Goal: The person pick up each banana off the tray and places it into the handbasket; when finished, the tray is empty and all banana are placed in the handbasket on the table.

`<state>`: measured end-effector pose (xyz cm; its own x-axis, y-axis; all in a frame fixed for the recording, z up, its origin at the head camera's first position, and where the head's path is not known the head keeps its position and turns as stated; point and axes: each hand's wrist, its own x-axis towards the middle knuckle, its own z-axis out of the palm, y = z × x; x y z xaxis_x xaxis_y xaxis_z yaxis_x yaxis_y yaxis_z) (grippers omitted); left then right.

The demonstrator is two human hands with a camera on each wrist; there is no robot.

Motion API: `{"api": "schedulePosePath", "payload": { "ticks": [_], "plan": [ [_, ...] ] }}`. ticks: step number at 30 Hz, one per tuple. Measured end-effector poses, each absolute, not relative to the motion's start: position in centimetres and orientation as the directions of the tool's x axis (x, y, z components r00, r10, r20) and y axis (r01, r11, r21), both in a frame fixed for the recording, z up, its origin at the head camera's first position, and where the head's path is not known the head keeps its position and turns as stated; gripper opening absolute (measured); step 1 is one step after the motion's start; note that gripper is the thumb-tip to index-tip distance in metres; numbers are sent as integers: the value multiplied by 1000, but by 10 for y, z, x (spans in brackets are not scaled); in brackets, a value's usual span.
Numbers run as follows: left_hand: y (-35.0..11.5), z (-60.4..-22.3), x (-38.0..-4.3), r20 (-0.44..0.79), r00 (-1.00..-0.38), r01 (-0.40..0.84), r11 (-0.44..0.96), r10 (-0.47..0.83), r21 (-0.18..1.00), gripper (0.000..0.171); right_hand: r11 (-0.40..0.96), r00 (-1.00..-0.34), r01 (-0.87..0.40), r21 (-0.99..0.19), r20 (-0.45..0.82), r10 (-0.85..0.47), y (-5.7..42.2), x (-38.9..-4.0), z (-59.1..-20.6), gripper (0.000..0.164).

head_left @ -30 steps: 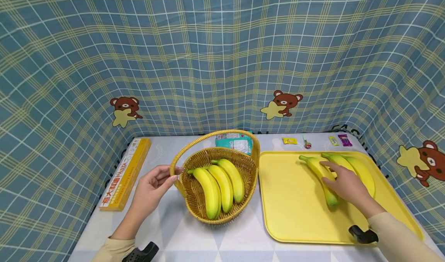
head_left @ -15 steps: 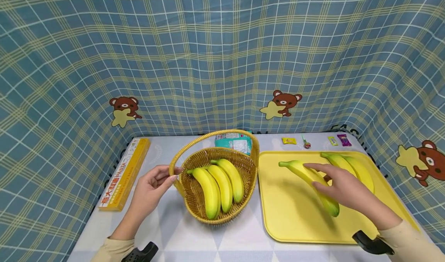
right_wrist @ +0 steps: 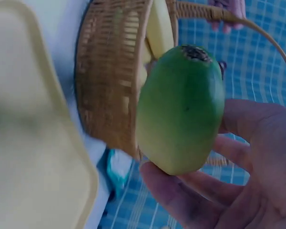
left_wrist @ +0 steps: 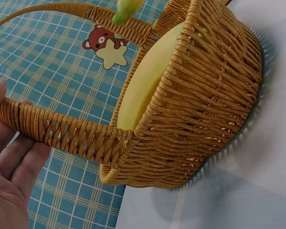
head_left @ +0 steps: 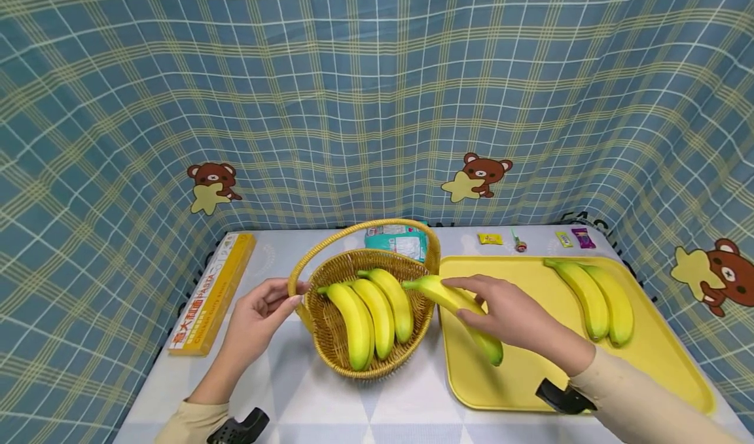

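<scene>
My left hand point(head_left: 264, 316) pinches the left side of the arched handle of a wicker basket point(head_left: 330, 365). Several bananas lie side by side inside, the leftmost banana point(head_left: 352, 323) overlapping another. In the left wrist view the thumb and fingers wrap the woven handle point(left_wrist: 71, 133). My right hand point(head_left: 506, 313) grips a banana point(head_left: 489, 347) from above, its stem over the basket's right rim and its lower end over the yellow tray point(head_left: 483, 391). The right wrist view shows the green tip of this banana point(right_wrist: 181, 109) between thumb and fingers.
Two bananas point(head_left: 595, 306) lie together at the tray's right. Behind the basket is a teal packet point(head_left: 406, 244). A pasta box point(head_left: 212, 293) lies at the left, and small wrapped candies, one a yellow candy point(head_left: 490, 239), lie along the back edge before the checked curtain.
My right hand has lifted one banana off the tray and carried it left to the basket's right rim. My left hand has stayed on the handle.
</scene>
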<state>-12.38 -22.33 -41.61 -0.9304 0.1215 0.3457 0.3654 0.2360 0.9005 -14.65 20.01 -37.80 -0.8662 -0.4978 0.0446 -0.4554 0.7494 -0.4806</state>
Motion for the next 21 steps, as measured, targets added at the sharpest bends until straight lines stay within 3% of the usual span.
{"api": "schedulePosePath", "payload": {
  "ticks": [11,21],
  "plan": [
    [-223,-416,-123,337,-934,357,234,122,904,21,706,-847,-494,-508,95,-524,128,-176,-396,50],
    [-223,-417,-123,349,-929,368,233,119,900,21,701,-856,-454,-550,49,-515,85,-196,-423,49]
  ]
}}
